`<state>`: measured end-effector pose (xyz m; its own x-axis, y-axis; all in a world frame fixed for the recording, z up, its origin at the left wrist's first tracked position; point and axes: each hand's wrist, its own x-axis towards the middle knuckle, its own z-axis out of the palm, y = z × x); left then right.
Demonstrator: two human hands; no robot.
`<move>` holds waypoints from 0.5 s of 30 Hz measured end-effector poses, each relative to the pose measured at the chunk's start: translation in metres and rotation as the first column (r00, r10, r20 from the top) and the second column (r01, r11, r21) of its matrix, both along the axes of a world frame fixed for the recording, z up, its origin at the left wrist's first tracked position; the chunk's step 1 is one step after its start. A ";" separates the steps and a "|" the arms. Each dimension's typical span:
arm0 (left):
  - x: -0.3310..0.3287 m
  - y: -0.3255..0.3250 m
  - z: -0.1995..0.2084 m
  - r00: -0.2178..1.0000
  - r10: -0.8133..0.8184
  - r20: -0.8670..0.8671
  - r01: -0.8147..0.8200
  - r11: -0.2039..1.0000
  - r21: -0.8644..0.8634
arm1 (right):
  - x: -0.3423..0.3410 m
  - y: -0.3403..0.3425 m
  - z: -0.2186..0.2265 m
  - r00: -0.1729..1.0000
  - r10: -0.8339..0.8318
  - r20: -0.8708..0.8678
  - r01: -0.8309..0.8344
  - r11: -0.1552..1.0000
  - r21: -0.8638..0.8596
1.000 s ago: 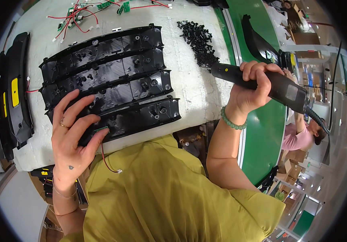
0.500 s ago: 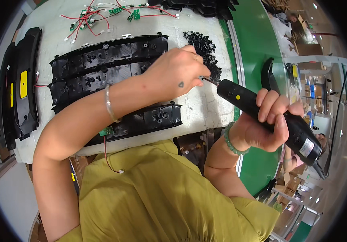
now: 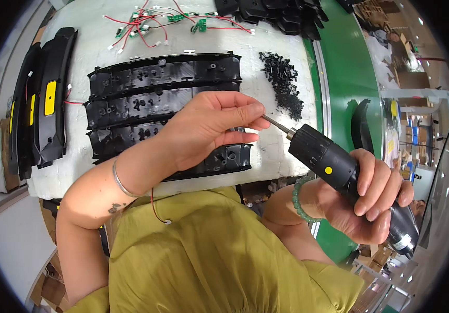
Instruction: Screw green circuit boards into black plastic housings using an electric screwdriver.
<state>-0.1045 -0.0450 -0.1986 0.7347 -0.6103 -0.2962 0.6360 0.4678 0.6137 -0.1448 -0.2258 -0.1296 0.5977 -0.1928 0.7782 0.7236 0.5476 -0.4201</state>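
Observation:
My right hand (image 3: 368, 201) is wrapped round a black electric screwdriver (image 3: 316, 156), held tilted with its bit (image 3: 278, 124) toward the upper left. At the bit's tip, the thumb and forefinger of my left hand (image 3: 219, 117) are pinched together. Whether a screw sits between them is hidden. Below and beyond my left hand, several long black plastic housings (image 3: 177, 99) lie in parallel rows, with small posts inside; my left forearm covers part of the nearest. A pile of small black screws (image 3: 282, 78) lies to the right of the housings.
Green circuit boards with red wires (image 3: 141, 23) lie at the back. Black plastic parts (image 3: 276, 13) are heaped at the far right. More black housings with yellow labels (image 3: 50, 99) stand at the left. A curved black piece (image 3: 360, 125) rests on the green surface (image 3: 334, 68).
My left hand has come back from beside the screw pile to the bit's tip, its fingers turned into view. The screwdriver has moved slightly down and right. The view has shifted.

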 end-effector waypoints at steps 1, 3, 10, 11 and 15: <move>-0.002 0.002 0.001 1.000 0.007 0.001 -0.007 1.000 0.002 | -0.001 0.005 0.003 0.999 -0.033 -0.035 0.033 0.999 0.004; -0.007 0.006 0.001 0.998 0.018 -0.053 -0.020 0.999 -0.041 | -0.004 0.013 0.005 0.996 -0.063 -0.071 0.063 0.998 0.006; -0.023 0.021 0.001 0.995 0.023 -0.096 -0.034 0.993 -0.115 | -0.011 0.033 0.007 1.000 -0.010 0.027 0.010 1.000 -0.015; -0.025 0.024 0.001 0.995 0.028 -0.097 -0.039 0.993 -0.116 | -0.013 0.037 0.008 0.999 -0.001 0.036 0.001 1.000 -0.009; -0.041 0.033 -0.001 0.995 0.094 -0.045 -0.100 0.984 -0.150 | -0.017 0.052 0.007 0.993 0.051 0.110 -0.060 0.995 0.075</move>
<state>-0.1460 -0.0117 -0.2000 0.7828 -0.5765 -0.2341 0.6042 0.6143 0.5075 -0.1615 -0.1739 -0.1231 0.5225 -0.2241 0.8227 0.7301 0.6159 -0.2959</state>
